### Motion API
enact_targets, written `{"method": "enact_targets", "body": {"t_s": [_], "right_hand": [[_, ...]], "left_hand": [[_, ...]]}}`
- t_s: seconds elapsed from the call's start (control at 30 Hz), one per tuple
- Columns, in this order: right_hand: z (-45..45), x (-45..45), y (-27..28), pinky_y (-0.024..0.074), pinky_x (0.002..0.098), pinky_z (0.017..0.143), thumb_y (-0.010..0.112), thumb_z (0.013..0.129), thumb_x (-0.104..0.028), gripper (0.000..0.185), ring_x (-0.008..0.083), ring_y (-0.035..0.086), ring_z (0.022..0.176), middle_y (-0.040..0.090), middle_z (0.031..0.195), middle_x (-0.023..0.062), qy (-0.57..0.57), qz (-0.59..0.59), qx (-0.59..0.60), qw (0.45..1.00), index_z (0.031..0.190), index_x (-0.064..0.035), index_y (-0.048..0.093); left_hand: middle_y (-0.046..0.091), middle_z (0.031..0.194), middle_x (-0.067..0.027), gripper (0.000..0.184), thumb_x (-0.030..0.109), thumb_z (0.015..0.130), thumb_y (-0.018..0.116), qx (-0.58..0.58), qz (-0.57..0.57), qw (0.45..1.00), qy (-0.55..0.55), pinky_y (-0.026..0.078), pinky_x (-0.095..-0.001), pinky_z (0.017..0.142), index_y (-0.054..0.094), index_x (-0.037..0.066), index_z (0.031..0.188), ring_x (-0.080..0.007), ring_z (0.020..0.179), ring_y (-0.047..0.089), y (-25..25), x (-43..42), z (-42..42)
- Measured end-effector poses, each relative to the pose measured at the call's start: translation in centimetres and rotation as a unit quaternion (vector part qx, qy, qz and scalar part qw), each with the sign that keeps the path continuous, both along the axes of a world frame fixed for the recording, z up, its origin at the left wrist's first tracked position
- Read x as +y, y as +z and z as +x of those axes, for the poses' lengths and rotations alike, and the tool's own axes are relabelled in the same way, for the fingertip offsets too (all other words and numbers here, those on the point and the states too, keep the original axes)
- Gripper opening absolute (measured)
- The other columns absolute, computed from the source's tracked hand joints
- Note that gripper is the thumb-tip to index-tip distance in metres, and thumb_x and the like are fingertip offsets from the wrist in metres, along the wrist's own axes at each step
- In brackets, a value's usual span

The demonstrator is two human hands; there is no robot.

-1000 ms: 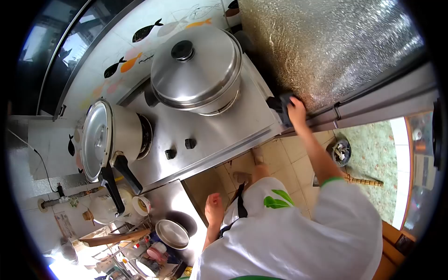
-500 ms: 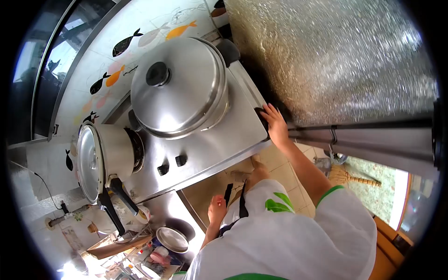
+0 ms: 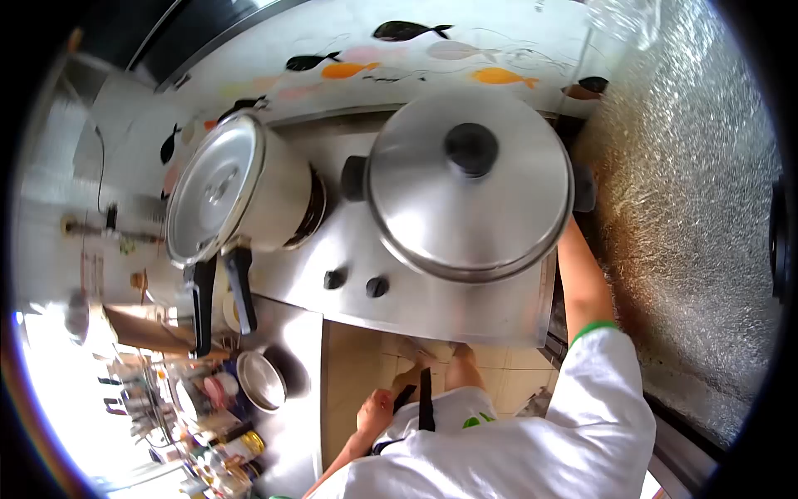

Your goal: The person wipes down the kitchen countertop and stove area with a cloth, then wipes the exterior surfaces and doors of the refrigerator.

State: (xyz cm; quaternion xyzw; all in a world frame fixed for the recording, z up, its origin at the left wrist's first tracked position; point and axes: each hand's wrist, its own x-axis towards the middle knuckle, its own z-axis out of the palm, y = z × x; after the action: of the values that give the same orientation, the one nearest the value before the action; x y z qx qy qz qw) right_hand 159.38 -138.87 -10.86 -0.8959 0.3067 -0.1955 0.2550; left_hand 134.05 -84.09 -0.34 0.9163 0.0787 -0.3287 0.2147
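A large steel pot with a domed lid [image 3: 424,216] and a black knob [image 3: 471,150] stands on the steel stove [image 3: 332,241]. My right forearm [image 3: 584,279] reaches up along the pot's right side. The hand itself is hidden behind the pot, near its black right side handle [image 3: 584,187], so its fingers do not show. My left hand [image 3: 376,412] is low in front of my body, its fingers curled closed. A black strip [image 3: 404,397] shows beside it; whether the hand grips it is unclear.
Left on the stove, a pressure cooker [image 3: 278,187] leans with long black handles [image 3: 204,303] pointing at me. A shallow metal pan [image 3: 261,381] lies on the lower left counter. Bottles and jars crowd the far left. A shiny foil-like surface [image 3: 690,249] rises close on the right.
The view has swung round, so the stove now faces me squarely. My right hand has moved from the stove's right edge to behind the pot. My left hand stays low and closed.
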Motion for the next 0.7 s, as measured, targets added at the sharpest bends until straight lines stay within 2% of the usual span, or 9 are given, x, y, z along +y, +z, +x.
{"method": "enact_targets", "body": {"t_s": [0.2,0.23,0.3,0.4,0.47,0.5,0.57,0.63,0.7], "right_hand": [[-15.2,8.8,3.7,0.0383,0.0351,0.101,0.046,0.094,-0.024,0.039,0.0259,0.052,0.118,0.053,0.133,0.0118,-0.018,0.259,-0.153,0.954,0.124,-0.0009,0.056],[-18.5,10.5,3.1,0.0422,0.0379,0.099,0.053,0.089,-0.022,0.039,0.0315,0.051,0.120,0.051,0.136,0.0144,0.019,-0.059,-0.005,0.998,0.123,-0.0034,0.057],[-23.0,15.7,7.1,0.0457,0.0412,0.094,0.053,0.086,-0.015,0.040,0.0364,0.052,0.115,0.051,0.132,0.0217,0.031,-0.106,0.096,0.989,0.124,-0.0089,0.058],[-27.2,17.7,9.3,0.0485,0.0421,0.090,0.059,0.083,-0.010,0.036,0.0368,0.057,0.107,0.057,0.124,0.0217,0.033,-0.114,0.280,0.953,0.119,-0.0112,0.063],[-29.0,19.3,12.5,0.0482,0.0409,0.090,0.065,0.080,-0.010,0.034,0.0356,0.059,0.108,0.060,0.122,0.0187,0.043,0.058,0.413,0.908,0.114,-0.0072,0.065],[-28.9,20.5,14.6,0.0482,0.0409,0.090,0.065,0.080,-0.010,0.034,0.0356,0.059,0.108,0.060,0.122,0.0187,0.040,0.052,0.415,0.908,0.114,-0.0072,0.065],[-27.2,23.0,18.6,0.0477,0.0385,0.091,0.066,0.081,-0.011,0.033,0.0361,0.061,0.105,0.064,0.113,0.0194,0.129,0.128,0.333,0.925,0.113,-0.0023,0.065],[-24.8,24.8,19.3,0.0467,0.0335,0.091,0.067,0.085,-0.011,0.032,0.0250,0.062,0.106,0.065,0.114,0.0171,0.196,0.236,0.232,0.923,0.113,0.0036,0.063],[-19.4,31.3,25.9,0.0429,0.0291,0.095,0.062,0.088,-0.005,0.034,0.0157,0.057,0.107,0.064,0.115,0.0103,0.174,0.332,0.179,0.910,0.119,0.0067,0.057]], "left_hand": [[0.066,0.094,-0.0185,0.020,0.026,0.089,0.052,-0.043,-0.078,0.996,0.010,0.051,-0.0492,0.076,0.060,0.012,0.101,-0.0401,0.089,0.063,-1.5,-0.1,0.4],[0.066,0.093,-0.0189,0.019,0.024,0.088,0.052,-0.047,-0.113,0.992,-0.008,0.051,-0.0492,0.076,0.060,0.011,0.100,-0.0404,0.088,0.063,-1.5,-0.3,0.9],[0.066,0.092,-0.0193,0.018,0.023,0.088,0.052,-0.050,-0.152,0.987,-0.019,0.051,-0.0492,0.075,0.060,0.011,0.099,-0.0407,0.088,0.063,-1.2,-0.1,1.7],[0.066,0.091,-0.0190,0.016,0.020,0.088,0.053,-0.083,-0.182,0.979,-0.025,0.052,-0.0476,0.073,0.061,0.010,0.098,-0.0403,0.085,0.063,-1.3,1.2,2.9],[0.067,0.090,-0.0182,0.017,0.019,0.087,0.054,-0.111,-0.213,0.971,-0.015,0.052,-0.0461,0.071,0.061,0.008,0.097,-0.0388,0.083,0.064,-1.0,2.5,3.6],[0.067,0.090,-0.0182,0.017,0.019,0.087,0.054,-0.109,-0.219,0.969,-0.014,0.052,-0.0461,0.071,0.061,0.008,0.097,-0.0388,0.083,0.064,-0.3,3.2,3.9],[0.067,0.089,-0.0173,0.016,0.018,0.087,0.055,-0.112,-0.242,0.964,-0.010,0.052,-0.0449,0.072,0.061,0.007,0.097,-0.0376,0.084,0.064,0.8,4.7,4.3],[0.068,0.089,-0.0161,0.016,0.018,0.087,0.057,-0.118,-0.255,0.960,-0.004,0.052,-0.0432,0.072,0.062,0.007,0.097,-0.0360,0.084,0.065,0.9,6.6,4.3],[0.068,0.091,-0.0154,0.018,0.017,0.087,0.056,-0.113,-0.273,0.955,0.011,0.052,-0.0417,0.074,0.061,0.006,0.100,-0.0346,0.086,0.065,1.4,8.4,4.5]]}}
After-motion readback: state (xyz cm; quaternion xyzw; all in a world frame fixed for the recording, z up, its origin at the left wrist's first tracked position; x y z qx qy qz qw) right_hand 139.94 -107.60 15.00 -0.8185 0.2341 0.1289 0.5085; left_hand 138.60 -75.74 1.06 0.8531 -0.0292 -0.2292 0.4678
